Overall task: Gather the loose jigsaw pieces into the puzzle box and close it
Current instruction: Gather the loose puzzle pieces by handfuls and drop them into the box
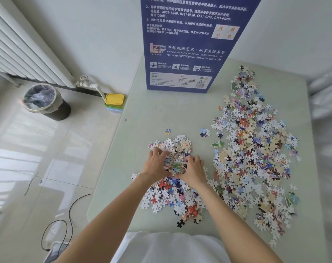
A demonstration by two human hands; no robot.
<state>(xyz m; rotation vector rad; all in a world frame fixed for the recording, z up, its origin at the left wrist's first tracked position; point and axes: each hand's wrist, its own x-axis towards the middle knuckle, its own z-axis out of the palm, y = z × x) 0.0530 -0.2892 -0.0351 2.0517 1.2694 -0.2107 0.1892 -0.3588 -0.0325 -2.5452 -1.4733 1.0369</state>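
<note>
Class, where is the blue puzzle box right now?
In the head view, the blue puzzle box stands upright at the table's far edge against the wall, beyond both hands, left of the big pile of pieces.

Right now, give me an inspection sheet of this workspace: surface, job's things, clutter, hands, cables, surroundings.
Surface: pale green table, bare at its far left.
Job's things: blue puzzle box upright at the far edge; small pile under the hands; large pile to the right.
Clutter: stray pieces between the piles.
Hands: left hand and right hand cupped round a clump of pieces.
Cables: black cable looping on the floor.
Surroundings: lined bin, radiator, yellow-lidded tubs.
</note>
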